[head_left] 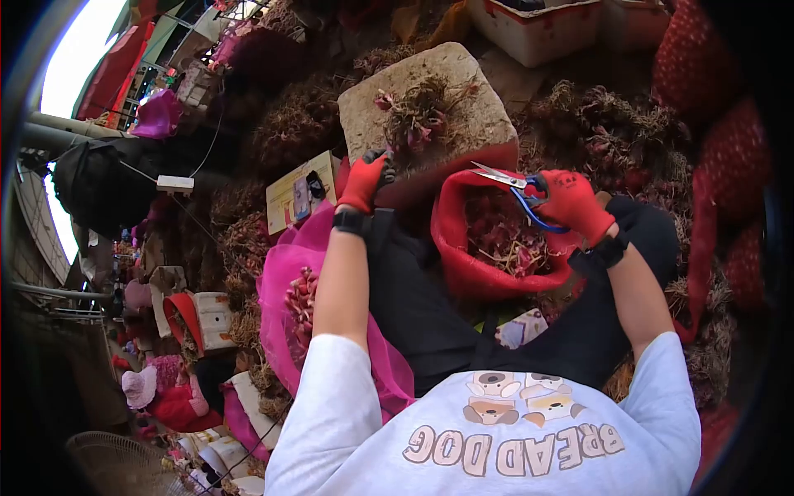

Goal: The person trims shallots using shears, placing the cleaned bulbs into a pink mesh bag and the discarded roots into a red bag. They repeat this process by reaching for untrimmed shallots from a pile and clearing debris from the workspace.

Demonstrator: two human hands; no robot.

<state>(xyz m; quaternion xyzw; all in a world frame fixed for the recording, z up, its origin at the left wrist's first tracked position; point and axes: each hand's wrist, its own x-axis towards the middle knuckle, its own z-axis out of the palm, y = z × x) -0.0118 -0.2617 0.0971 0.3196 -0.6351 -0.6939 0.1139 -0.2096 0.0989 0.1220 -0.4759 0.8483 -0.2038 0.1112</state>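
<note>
My right hand (571,201), in a red work glove, holds scissors (529,192) with blue handles. Their blades are spread and point left, above a red mesh bag (449,248) whose rolled-down mouth shows loose shallots and dry trimmings (509,240). My left hand (364,182), also gloved in red with dark finger pads, is at the near left edge of a pale stone-like block (364,103). Its fingers are curled, and whatever they may hold is hidden. On the block, just right of that hand, lies a bunch of shallots with dry stalks (422,116).
By my left arm a pink mesh bag (281,277) holds trimmed shallots (303,298). A phone (301,200) rests on a yellow box (284,192). Heaps of dried shallots (608,124) surround me; white foam boxes (546,33) stand beyond. Another person (178,397) sits far left.
</note>
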